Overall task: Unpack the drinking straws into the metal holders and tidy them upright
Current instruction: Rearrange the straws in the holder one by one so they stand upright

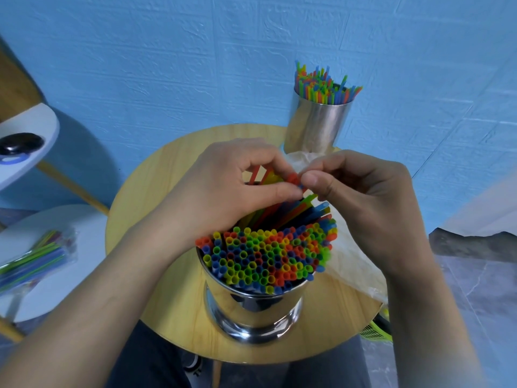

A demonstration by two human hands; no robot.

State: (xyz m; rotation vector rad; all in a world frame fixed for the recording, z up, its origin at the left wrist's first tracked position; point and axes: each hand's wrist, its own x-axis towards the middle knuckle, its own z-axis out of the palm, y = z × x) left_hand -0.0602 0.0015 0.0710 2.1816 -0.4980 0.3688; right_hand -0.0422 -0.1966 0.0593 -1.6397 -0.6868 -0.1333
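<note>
Near-edge holder (251, 309) packed upright | our left hand (223, 186) and right hand (363, 197) both pinch leaning straws (291, 211) | far-edge holder (316, 127) filled | we judge tidying unfinished, spare pack (33, 259) unopened

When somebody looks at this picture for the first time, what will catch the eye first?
First comes the shiny metal holder at the near side of the round wooden table, packed with bright upright straws. Just above it, the left hand and the right hand together pinch the tips of a few leaning straws. A second holder, also filled, stands at the table's far edge by the blue wall.
</note>
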